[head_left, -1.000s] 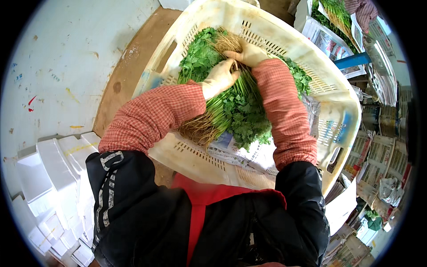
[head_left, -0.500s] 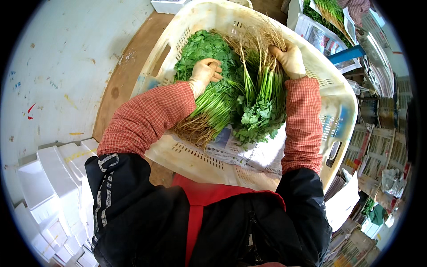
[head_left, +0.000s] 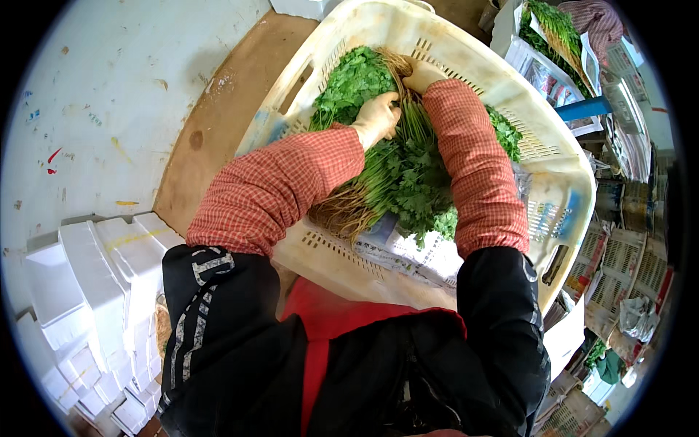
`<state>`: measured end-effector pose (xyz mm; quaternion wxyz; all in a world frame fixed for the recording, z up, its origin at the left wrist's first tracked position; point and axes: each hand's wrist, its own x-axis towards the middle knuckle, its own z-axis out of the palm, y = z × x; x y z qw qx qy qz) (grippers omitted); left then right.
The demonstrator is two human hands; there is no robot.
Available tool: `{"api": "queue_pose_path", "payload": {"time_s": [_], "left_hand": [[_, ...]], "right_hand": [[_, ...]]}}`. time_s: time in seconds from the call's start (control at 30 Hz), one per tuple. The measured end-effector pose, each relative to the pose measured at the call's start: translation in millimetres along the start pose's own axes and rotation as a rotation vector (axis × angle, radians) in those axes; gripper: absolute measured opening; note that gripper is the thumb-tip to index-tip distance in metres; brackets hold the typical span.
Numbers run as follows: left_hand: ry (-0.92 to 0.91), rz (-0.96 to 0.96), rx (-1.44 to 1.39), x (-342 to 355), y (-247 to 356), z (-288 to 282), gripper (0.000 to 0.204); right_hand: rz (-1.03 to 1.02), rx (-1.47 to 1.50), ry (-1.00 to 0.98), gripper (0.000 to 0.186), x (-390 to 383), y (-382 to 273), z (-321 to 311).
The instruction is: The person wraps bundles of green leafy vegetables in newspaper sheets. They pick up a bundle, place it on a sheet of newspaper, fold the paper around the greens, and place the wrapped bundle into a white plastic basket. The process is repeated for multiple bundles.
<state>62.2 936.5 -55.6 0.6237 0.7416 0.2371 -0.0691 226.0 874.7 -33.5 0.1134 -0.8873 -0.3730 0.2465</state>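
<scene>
Bunches of leafy coriander (head_left: pixel 411 178) with long pale roots lie on newspaper (head_left: pixel 408 251) in a cream plastic crate (head_left: pixel 320 255). Some roots point toward me; others point away, at the far side. My gloved right hand (head_left: pixel 422 75) is closed around the root end of one bunch, its fingers partly hidden by roots and sleeve. Just left of it, my gloved left hand (head_left: pixel 376 120) has curled fingers against the stems of the same bunch. Coriander leaves (head_left: pixel 357 76) spread beyond my left hand, and more show right of my right sleeve.
White foam boxes (head_left: pixel 95 284) are stacked at lower left, beside a pale stained wall (head_left: pixel 102 109). At upper right stands another newspaper-lined container with greens (head_left: pixel 550 33), near a blue bar (head_left: pixel 582 108). Stacked newspapers (head_left: pixel 626 269) line the right side.
My right hand has moved left with the root end of its bunch, toward my left hand. The left hand has shifted right and closed in on the stems. The view has shifted slightly.
</scene>
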Motion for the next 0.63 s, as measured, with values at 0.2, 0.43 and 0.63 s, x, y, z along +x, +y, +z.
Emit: {"api": "queue_pose_path", "payload": {"time_s": [0.2, 0.43, 0.63], "left_hand": [[0.217, 0.270, 0.452, 5.9, -24.6, 11.3, 0.044], [0.235, 0.167, 0.335, 10.6, -31.9, 8.6, 0.040], [-0.049, 0.056, -0.374, 0.3, -17.2, -10.0, 0.048]], "right_hand": [[-0.129, -0.029, -0.056, 0.067, 44.6, 21.4, 29.2], [-0.095, -0.127, -0.135, 0.069, 50.2, -13.1, 10.4], [-0.121, -0.122, -0.096, 0.070, 18.6, -4.7, -9.9]]}}
